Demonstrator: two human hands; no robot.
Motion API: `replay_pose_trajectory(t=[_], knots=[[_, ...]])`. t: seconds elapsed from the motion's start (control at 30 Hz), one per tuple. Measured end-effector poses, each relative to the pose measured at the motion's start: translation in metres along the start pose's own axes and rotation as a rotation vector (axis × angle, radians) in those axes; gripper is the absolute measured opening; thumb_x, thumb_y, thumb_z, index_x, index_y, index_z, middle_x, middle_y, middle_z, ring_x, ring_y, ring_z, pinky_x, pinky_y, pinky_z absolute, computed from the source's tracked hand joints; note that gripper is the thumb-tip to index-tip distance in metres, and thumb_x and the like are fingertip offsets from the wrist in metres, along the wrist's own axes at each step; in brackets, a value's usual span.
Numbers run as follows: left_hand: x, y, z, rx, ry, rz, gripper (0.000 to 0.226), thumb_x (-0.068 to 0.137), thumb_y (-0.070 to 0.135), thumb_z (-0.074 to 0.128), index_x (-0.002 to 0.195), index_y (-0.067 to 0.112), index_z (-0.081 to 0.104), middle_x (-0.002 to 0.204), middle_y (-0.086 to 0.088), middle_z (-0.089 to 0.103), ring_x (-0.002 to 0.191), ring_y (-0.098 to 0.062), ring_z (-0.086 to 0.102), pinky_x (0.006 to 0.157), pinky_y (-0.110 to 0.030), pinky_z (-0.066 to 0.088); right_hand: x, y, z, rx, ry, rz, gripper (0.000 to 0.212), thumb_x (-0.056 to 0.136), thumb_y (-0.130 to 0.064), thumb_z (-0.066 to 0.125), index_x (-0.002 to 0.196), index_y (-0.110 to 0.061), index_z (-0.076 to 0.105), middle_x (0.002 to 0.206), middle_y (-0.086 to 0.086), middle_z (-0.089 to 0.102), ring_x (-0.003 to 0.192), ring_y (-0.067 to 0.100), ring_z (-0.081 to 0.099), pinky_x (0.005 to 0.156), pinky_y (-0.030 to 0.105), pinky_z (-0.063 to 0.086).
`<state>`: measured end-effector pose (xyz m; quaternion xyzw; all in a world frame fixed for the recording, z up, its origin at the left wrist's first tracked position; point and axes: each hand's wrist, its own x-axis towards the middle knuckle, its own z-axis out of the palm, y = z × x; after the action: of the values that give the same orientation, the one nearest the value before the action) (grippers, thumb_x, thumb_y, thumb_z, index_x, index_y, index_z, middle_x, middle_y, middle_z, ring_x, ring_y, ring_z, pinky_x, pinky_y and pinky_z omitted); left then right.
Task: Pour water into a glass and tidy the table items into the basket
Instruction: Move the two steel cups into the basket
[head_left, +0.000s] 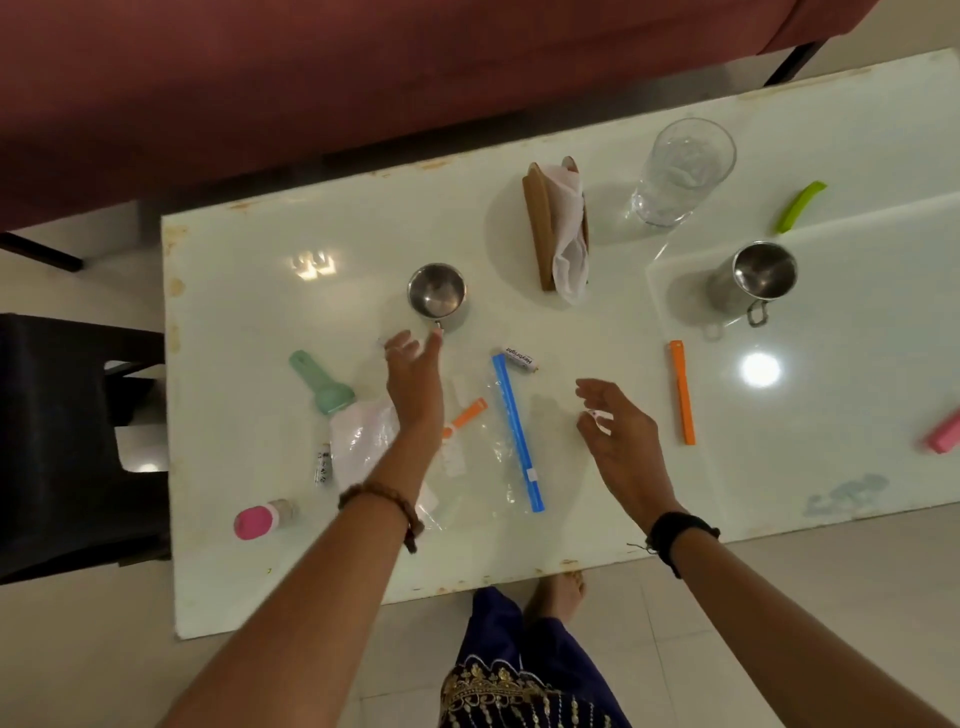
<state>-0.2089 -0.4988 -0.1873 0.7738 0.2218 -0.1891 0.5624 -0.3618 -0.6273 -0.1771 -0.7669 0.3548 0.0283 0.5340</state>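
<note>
A clear glass (680, 171) with water stands upright at the far right of the white table (260, 312). One steel cup (437, 295) stands mid-table, another steel cup (756, 278) on the right. My left hand (413, 382) hovers just short of the middle cup, fingers relaxed, holding nothing. My right hand (618, 434) hovers open to the right of a clear bag with a blue zip strip (517, 431). Two orange clips (683, 392) (466, 415), a green clip (800, 206), a small white tube (519, 360), a mint-green tool (319, 382) and a pink-capped bottle (262, 518) lie scattered. No basket is in view.
A brown napkin holder with a white napkin (558, 228) stands at the back. A pink item (945, 434) lies at the right edge. A dark chair (62, 441) stands left of the table, a maroon sofa (311, 78) behind it. My feet (556, 592) are under the near edge.
</note>
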Motion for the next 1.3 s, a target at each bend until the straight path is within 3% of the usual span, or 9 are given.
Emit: replay_pose_trajectory(t=[0.2,0.27,0.4,0.53,0.73,0.87,1.07,1.17,1.3], knots=[[0.045,0.027,0.014,-0.051,0.045,-0.253,0.044,0.085,0.022,0.063,0.117,-0.007,0.052,0.115,-0.020,0.059,0.096,-0.032,0.064,0.077,-0.039,0.057,0.012,-0.005,-0.012,0.057,0.052,-0.047,0.033,0.092,-0.003,0.049,0.123,-0.014,0.052,0.121,0.002,0.059,0.109,0.016,0.055,0.095,0.034,0.048],[0.042,0.030,0.015,-0.087,0.018,-0.282,0.033,0.084,0.014,0.063,0.108,-0.007,0.055,0.102,-0.019,0.058,0.076,-0.026,0.064,0.069,-0.036,0.059,0.015,-0.003,-0.016,0.081,0.086,-0.048,0.033,0.092,-0.003,0.049,0.123,-0.014,0.052,0.120,0.000,0.058,0.108,0.014,0.055,0.094,0.030,0.048],[0.021,0.029,0.023,-0.074,0.065,-0.250,0.010,0.080,0.008,0.064,0.080,0.000,0.058,0.068,-0.010,0.059,0.056,-0.018,0.060,0.050,-0.025,0.057,0.019,0.004,-0.026,0.138,0.179,-0.032,0.031,0.091,-0.001,0.049,0.119,-0.012,0.054,0.114,-0.003,0.058,0.102,0.011,0.055,0.079,0.005,0.044],[-0.013,0.023,0.033,0.011,0.024,-0.085,0.020,0.079,0.011,0.064,0.061,0.007,0.056,0.067,-0.008,0.062,0.058,-0.017,0.065,0.048,-0.021,0.056,0.027,0.014,-0.043,0.187,0.313,-0.026,0.028,0.089,0.001,0.049,0.113,-0.010,0.057,0.111,0.001,0.060,0.087,0.003,0.057,0.068,-0.002,0.041],[-0.067,0.019,0.079,0.053,-0.208,0.014,0.027,0.079,0.005,0.062,0.053,0.006,0.056,0.056,-0.011,0.058,0.055,-0.019,0.058,0.048,-0.020,0.056,0.051,0.030,-0.089,0.184,0.616,-0.022,0.016,0.088,-0.009,0.053,0.102,-0.009,0.059,0.094,0.001,0.061,0.078,0.003,0.056,0.067,0.002,0.040],[-0.087,0.016,0.109,0.067,-0.290,-0.012,0.028,0.080,0.006,0.059,0.052,0.006,0.053,0.054,-0.009,0.054,0.061,-0.023,0.057,0.050,-0.022,0.057,0.074,0.034,-0.109,0.293,0.790,0.129,0.018,0.086,-0.025,0.058,0.095,-0.009,0.057,0.096,0.005,0.061,0.075,0.002,0.055,0.064,0.002,0.039],[-0.088,0.010,0.122,0.141,-0.290,0.009,0.025,0.080,0.012,0.060,0.056,0.007,0.054,0.057,-0.006,0.057,0.064,-0.022,0.062,0.056,-0.024,0.057,0.108,0.030,-0.113,0.369,0.672,0.378,0.050,0.078,-0.045,0.061,0.071,0.003,0.053,0.073,0.011,0.051,0.066,0.025,0.050,0.072,0.043,0.052],[-0.086,0.007,0.117,0.166,-0.276,0.027,0.026,0.082,0.010,0.059,0.057,0.008,0.054,0.058,-0.006,0.058,0.059,-0.016,0.060,0.056,-0.022,0.057,0.117,0.028,-0.113,0.433,0.646,0.438,0.048,0.079,-0.037,0.063,0.082,0.011,0.063,0.075,0.012,0.058,0.069,0.025,0.054,0.076,0.043,0.053],[-0.083,0.004,0.102,0.158,-0.268,0.030,0.026,0.083,0.009,0.057,0.057,0.006,0.053,0.059,-0.007,0.057,0.058,-0.015,0.058,0.063,-0.028,0.058,0.108,0.026,-0.108,0.568,0.626,0.482,0.026,0.076,-0.027,0.065,0.059,-0.008,0.059,0.070,0.007,0.061,0.057,0.019,0.052,0.055,0.029,0.049]])
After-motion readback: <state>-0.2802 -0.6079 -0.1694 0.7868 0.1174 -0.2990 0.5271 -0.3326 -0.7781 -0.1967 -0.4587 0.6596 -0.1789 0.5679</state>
